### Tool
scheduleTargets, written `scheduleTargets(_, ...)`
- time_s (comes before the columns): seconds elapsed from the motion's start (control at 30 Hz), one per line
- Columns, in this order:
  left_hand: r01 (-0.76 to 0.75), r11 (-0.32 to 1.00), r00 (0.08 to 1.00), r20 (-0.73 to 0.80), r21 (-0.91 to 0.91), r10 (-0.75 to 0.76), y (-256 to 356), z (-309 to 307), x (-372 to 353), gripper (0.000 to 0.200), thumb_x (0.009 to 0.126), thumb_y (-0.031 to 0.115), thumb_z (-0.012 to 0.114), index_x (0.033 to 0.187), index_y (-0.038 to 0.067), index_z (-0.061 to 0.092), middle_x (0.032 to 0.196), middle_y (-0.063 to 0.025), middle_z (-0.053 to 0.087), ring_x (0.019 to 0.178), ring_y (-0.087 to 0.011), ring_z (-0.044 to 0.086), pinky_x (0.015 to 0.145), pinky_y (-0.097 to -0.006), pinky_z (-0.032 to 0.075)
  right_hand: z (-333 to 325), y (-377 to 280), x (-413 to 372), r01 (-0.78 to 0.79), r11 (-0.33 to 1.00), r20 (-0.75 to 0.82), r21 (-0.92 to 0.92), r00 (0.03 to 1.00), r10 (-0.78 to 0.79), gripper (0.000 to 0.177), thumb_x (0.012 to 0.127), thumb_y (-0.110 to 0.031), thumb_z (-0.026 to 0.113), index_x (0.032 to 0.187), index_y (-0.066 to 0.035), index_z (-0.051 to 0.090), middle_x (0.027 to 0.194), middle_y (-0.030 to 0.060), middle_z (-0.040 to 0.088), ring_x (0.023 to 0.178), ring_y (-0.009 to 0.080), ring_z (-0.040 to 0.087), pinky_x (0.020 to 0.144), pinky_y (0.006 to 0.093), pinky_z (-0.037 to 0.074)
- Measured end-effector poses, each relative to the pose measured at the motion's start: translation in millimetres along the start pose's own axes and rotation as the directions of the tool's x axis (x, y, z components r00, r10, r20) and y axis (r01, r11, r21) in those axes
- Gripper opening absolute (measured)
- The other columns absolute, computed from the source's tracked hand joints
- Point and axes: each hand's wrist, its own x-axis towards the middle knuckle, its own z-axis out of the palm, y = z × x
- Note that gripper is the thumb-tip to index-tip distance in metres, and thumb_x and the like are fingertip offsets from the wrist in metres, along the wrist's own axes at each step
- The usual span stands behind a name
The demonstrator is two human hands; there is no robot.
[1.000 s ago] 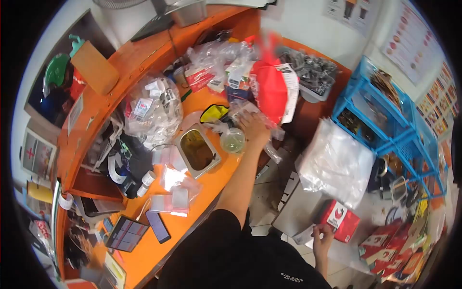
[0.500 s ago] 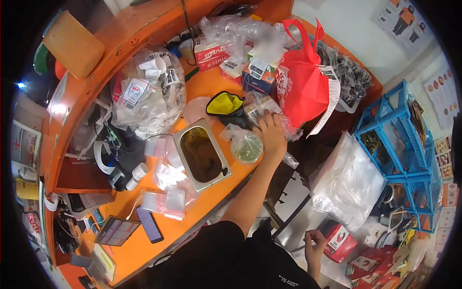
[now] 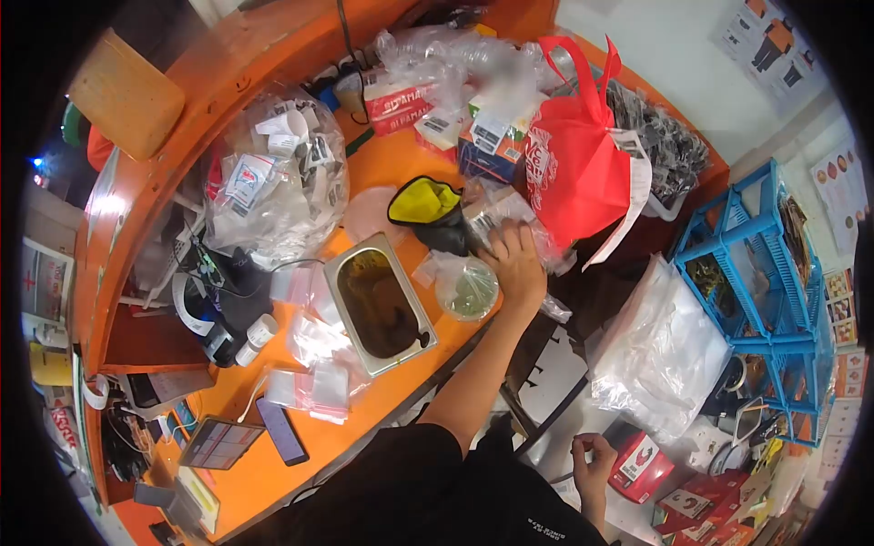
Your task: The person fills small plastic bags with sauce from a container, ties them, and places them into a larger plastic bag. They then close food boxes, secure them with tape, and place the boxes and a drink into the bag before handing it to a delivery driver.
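Observation:
My left hand (image 3: pixel 517 266) reaches over the orange counter (image 3: pixel 369 155), its fingers bent together on a clear plastic packet (image 3: pixel 496 205). Just left of the hand stands a black pouch (image 3: pixel 426 202) with a yellow lining. A clear bag with a round green item (image 3: pixel 471 289) lies beside the wrist. To the left, a metal pan (image 3: pixel 381 305) holds dark brown contents. A red bag (image 3: pixel 578 168) with a paper slip stands right of the packet. My right hand (image 3: pixel 594 460) is low, fingers curled; whatever they may hold is too small to tell.
A large bag of papers (image 3: pixel 278 173) stands at the left back. A phone (image 3: pixel 282 430) and tablet (image 3: pixel 221 441) are near the front left. Clear plastic sheets (image 3: pixel 660 346) and a blue rack (image 3: pixel 756 273) stand right. Red boxes (image 3: pixel 640 466) are beside my right hand.
My left hand's fingers have drawn closer together over the packet. The view has shifted slightly. My right hand remains curled in about the same place.

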Motion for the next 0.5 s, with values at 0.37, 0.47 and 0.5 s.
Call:
scheduleTargets(0.37, -0.187, 0.705, 0.967, -0.254, -0.684, 0.01, 13.7, -95.0, 12.5, 0.035, 0.064, -0.003, 0.061, 0.098, 0.002, 0.056, 0.106, -0.0211, 0.055, 0.106, -0.0407, 0.049, 0.093, -0.0471, 0.038, 0.2, -56.9, 28.4, 0.273, 0.923, -0.133, 0.271, 0.96, -0.245, 0.01, 0.081, -0.005, 0.064, 0.087, 0.003, 0.062, 0.074, 0.0058, 0.059, 0.072, 0.0128, 0.055, 0.075, 0.0272, 0.044)
scheduleTargets(0.47, -0.374, 0.431, 0.925, -0.363, -0.821, 0.111, 22.8, -199.1, 1.0, 0.03, 0.057, -0.006, 0.053, 0.085, 0.001, 0.048, 0.091, -0.0156, 0.048, 0.093, -0.0343, 0.049, 0.084, -0.0374, 0.038, 11.4, -82.4, 58.8, 0.406, 0.754, -0.185, 0.516, 0.913, -0.365, 0.053, 0.09, -0.025, 0.061, 0.13, 0.002, 0.04, 0.105, 0.0079, 0.051, 0.096, 0.0168, 0.048, 0.091, 0.032, 0.039)
scheduleTargets(0.5, -0.391, 0.387, 0.919, -0.337, -0.835, 0.202, 15.4, -237.4, -1.1, 0.032, 0.055, -0.007, 0.049, 0.086, 0.001, 0.045, 0.088, -0.0146, 0.044, 0.089, -0.0336, 0.046, 0.081, -0.0354, 0.036, 20.3, -104.7, 65.0, 0.357, 0.674, -0.164, 0.647, 0.928, -0.334, 0.058, 0.09, -0.027, 0.062, 0.135, 0.0, 0.036, 0.109, 0.0084, 0.049, 0.1, 0.0178, 0.048, 0.093, 0.0325, 0.039)
